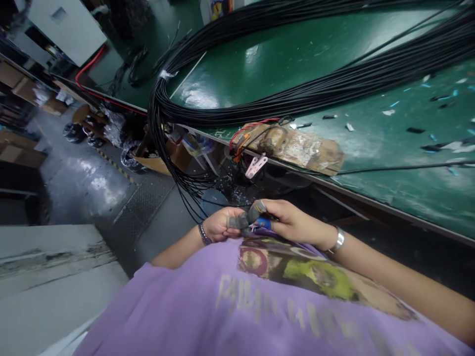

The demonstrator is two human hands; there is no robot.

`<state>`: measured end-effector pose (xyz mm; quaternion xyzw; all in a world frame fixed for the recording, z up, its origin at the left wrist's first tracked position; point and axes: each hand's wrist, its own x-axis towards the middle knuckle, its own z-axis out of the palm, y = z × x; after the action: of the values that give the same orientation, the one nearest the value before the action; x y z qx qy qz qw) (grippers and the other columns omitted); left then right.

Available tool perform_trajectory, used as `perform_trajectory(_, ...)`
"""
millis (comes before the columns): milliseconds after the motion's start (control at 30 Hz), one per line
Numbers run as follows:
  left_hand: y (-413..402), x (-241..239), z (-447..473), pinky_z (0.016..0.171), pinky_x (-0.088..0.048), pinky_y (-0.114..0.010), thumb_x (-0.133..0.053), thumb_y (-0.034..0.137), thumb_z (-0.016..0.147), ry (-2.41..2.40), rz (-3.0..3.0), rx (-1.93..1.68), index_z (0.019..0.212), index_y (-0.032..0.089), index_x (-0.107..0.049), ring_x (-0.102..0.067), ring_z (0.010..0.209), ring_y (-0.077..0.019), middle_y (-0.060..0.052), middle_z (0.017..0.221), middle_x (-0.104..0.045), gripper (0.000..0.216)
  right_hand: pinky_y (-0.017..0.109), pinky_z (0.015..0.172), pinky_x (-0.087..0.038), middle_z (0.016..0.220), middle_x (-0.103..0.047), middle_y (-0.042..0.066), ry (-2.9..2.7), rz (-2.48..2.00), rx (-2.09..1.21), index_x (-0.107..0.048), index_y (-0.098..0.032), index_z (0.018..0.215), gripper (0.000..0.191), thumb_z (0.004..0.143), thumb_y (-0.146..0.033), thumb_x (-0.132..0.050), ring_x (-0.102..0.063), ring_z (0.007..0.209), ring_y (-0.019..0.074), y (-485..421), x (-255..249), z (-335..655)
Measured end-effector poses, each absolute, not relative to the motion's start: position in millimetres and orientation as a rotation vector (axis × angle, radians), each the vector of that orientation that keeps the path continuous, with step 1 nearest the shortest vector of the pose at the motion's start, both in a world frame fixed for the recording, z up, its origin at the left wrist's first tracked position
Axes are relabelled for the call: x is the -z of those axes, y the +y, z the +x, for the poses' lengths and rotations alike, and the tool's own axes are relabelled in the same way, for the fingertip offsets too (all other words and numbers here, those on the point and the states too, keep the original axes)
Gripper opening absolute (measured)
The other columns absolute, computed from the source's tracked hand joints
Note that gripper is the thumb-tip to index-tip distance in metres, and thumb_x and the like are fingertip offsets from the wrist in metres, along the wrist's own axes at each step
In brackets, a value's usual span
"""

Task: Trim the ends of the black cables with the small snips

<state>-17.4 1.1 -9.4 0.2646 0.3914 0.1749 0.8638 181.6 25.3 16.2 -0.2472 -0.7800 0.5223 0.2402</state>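
Note:
Close to my body, my left hand (224, 223) is closed in a pinch around the end of a black cable. Fine coloured wire ends (254, 228) show between the two hands. My right hand (297, 222) faces it, fingers closed on a small blue object (264, 223) whose kind I cannot make out. Dark grey covers wrap some fingertips on both hands. Loose black cables (189, 185) hang from the bench edge down towards my left hand.
A thick coil of black cable (237, 112) lies on the green bench (282, 59). At its edge sit a worn taped cardboard piece (304, 151) and a pink clip (256, 167). Scraps litter the right side. A cardboard box (159, 155) and blue bucket (214, 201) stand below.

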Motion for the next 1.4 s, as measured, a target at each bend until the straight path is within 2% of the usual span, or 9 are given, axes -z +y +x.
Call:
perform_trajectory(200, 5, -9, -14, 0.046, -0.03, -0.018, -0.08, 0.04, 0.052, 0.964, 0.922, -0.28, 0.059, 0.011, -0.052, -0.038, 0.049, -0.0044, 0.004, 0.053, -0.047, 0.041, 0.026, 0.06, -0.046, 0.068, -0.061, 0.001, -1.922, -0.955, -1.645, -0.059, -0.017, 0.073, 0.029, 0.082, -0.044, -0.053, -0.052, 0.063, 0.0131, 25, -9, 182)
perform_trajectory(400, 5, -5, -12, 0.049, -0.031, -0.018, -0.074, 0.048, 0.059, 1.016, 1.092, -0.317, 0.062, 0.013, -0.051, -0.037, 0.054, -0.0057, 0.004, 0.058, -0.045, 0.042, 0.025, 0.05, -0.042, 0.057, -0.058, -0.001, -1.555, -1.275, -1.905, -0.058, -0.016, 0.066, 0.04, 0.07, -0.056, -0.062, -0.046, 0.049, 0.0096, 22, -9, 187)
perform_trajectory(567, 6, -2, -10, 0.05, -0.03, -0.019, -0.071, 0.049, 0.062, 1.035, 1.186, -0.307, 0.061, 0.013, -0.05, -0.035, 0.055, -0.0062, 0.004, 0.058, -0.043, 0.041, 0.026, 0.054, -0.044, 0.061, -0.058, -0.002, -1.584, -1.266, -1.83, -0.056, -0.018, 0.069, 0.033, 0.061, -0.047, -0.071, -0.051, 0.055, 0.0118, 18, -17, 185)
perform_trajectory(733, 5, -3, -8, 0.051, -0.031, -0.019, -0.074, 0.047, 0.057, 1.037, 1.077, -0.317, 0.062, 0.013, -0.051, -0.036, 0.053, -0.0059, 0.005, 0.057, -0.045, 0.042, 0.028, 0.062, -0.047, 0.069, -0.06, -0.001, -1.613, -1.201, -1.7, -0.055, -0.019, 0.072, 0.021, 0.063, -0.032, -0.069, -0.055, 0.065, 0.014, 13, -14, 178)
perform_trajectory(867, 6, -4, -8, 0.049, -0.028, -0.019, -0.077, 0.046, 0.052, 1.024, 0.907, -0.358, 0.06, 0.012, -0.051, -0.035, 0.049, -0.0042, 0.005, 0.054, -0.045, 0.043, 0.025, 0.055, -0.045, 0.063, -0.056, -0.004, -1.213, -1.211, -1.772, -0.051, -0.02, 0.074, 0.03, 0.062, -0.037, -0.072, -0.052, 0.057, 0.0109, 9, -5, 176)
perform_trajectory(967, 8, -7, -9, 0.043, -0.022, -0.018, -0.077, 0.046, 0.051, 1.009, 0.819, -0.376, 0.056, 0.013, -0.051, -0.033, 0.044, -0.0034, 0.005, 0.048, -0.042, 0.042, 0.021, 0.04, -0.033, 0.059, -0.054, -0.005, -0.952, -1.252, -1.738, -0.052, -0.02, 0.077, 0.033, 0.063, -0.042, -0.072, -0.04, 0.044, 0.0067, 11, -1, 179)
perform_trajectory(1067, 10, -7, -11, 0.039, -0.014, -0.019, -0.075, 0.047, 0.052, 1.007, 0.779, -0.372, 0.056, 0.013, -0.051, -0.027, 0.038, -0.0023, 0.007, 0.042, -0.037, 0.041, 0.02, 0.036, -0.026, 0.057, -0.057, -0.003, -0.985, -1.272, -1.871, -0.055, -0.018, 0.071, 0.034, 0.059, -0.042, -0.076, -0.038, 0.042, 0.0055, 17, -7, 184)
perform_trajectory(1200, 10, -2, -16, 0.036, -0.005, -0.02, -0.076, 0.047, 0.05, 0.971, 0.747, -0.328, 0.06, 0.014, -0.052, -0.017, 0.033, -0.0006, 0.009, 0.037, -0.033, 0.042, 0.018, 0.036, -0.025, 0.05, -0.056, -0.004, -1.063, -1.284, -2.087, -0.054, -0.017, 0.063, 0.037, 0.05, -0.038, -0.081, -0.04, 0.04, 0.0047, 21, -16, 185)
perform_trajectory(1400, 8, 6, -15, 0.037, -0.005, -0.02, -0.077, 0.048, 0.051, 0.943, 0.769, -0.301, 0.06, 0.013, -0.05, -0.018, 0.034, -0.0001, 0.009, 0.038, -0.034, 0.045, 0.019, 0.037, -0.029, 0.048, -0.055, -0.006, -1.177, -1.247, -2.123, -0.054, -0.017, 0.064, 0.04, 0.047, -0.04, -0.081, -0.041, 0.04, 0.005, 23, -16, 175)
